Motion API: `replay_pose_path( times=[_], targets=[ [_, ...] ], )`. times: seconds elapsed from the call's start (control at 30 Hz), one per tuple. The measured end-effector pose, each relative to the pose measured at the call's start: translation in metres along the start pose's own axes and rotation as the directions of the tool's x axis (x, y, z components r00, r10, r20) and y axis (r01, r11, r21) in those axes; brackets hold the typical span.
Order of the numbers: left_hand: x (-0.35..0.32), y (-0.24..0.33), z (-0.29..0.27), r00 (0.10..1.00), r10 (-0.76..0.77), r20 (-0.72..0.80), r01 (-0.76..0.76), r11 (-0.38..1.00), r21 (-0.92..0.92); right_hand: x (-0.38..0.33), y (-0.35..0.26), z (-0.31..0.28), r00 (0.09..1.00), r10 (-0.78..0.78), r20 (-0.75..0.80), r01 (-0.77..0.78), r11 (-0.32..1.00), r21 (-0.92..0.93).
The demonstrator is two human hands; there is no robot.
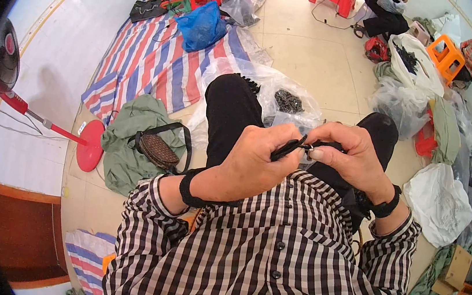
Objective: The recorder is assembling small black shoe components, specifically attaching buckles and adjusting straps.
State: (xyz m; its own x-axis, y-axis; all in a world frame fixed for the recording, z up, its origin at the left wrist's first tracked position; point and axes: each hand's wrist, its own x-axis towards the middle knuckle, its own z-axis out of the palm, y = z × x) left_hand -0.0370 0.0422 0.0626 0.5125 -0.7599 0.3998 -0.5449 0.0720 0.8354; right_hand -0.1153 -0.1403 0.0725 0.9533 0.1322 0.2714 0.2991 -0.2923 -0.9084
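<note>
Black cord (286, 149): bunched, pale glint between hands
Left hand (261, 153): gripping cord
Right hand (347, 155): pinching cord

Black cord (286, 150), seemingly folded, slants between fingers (329, 156).

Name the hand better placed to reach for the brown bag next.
Probably the left hand: the brown bag lies on that side, nearer it than the right hand, though both hold black pieces.

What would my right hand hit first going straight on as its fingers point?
Most likely the black strands in your left hand, then that hand itself; exact depth relative to the right hand is unclear.
</note>
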Motion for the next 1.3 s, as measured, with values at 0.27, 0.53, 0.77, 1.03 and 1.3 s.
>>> replay_pose_path(
  times=[0.27, 0.53, 0.77, 1.03, 1.3],
  targets=[
    [0.005, -0.010, 0.002, 0.995, -0.090, 0.031, 0.091, 0.995, -0.047, -0.001, -0.003, 0.003, 0.997, 0.067, -0.045, -0.077, 0.960, -0.271],
    [0.006, -0.014, 0.006, 0.996, 0.077, 0.036, -0.080, 0.995, 0.063, 0.001, 0.005, 0.006, 0.988, -0.070, -0.136, 0.047, 0.985, -0.169],
    [0.008, -0.013, 0.002, 0.988, -0.130, 0.089, 0.137, 0.988, -0.074, -0.003, 0.013, -0.005, 0.996, 0.074, -0.040, -0.078, 0.989, -0.125],
    [0.022, -0.003, -0.012, 0.874, -0.382, 0.299, 0.471, 0.815, -0.337, -0.005, 0.012, -0.009, 0.988, 0.156, -0.011, -0.155, 0.987, 0.039],
    [0.022, -0.003, -0.001, 0.916, -0.281, 0.285, 0.367, 0.873, -0.321, -0.004, 0.010, -0.013, 0.983, 0.183, 0.007, -0.183, 0.982, 0.033]
  ],
)
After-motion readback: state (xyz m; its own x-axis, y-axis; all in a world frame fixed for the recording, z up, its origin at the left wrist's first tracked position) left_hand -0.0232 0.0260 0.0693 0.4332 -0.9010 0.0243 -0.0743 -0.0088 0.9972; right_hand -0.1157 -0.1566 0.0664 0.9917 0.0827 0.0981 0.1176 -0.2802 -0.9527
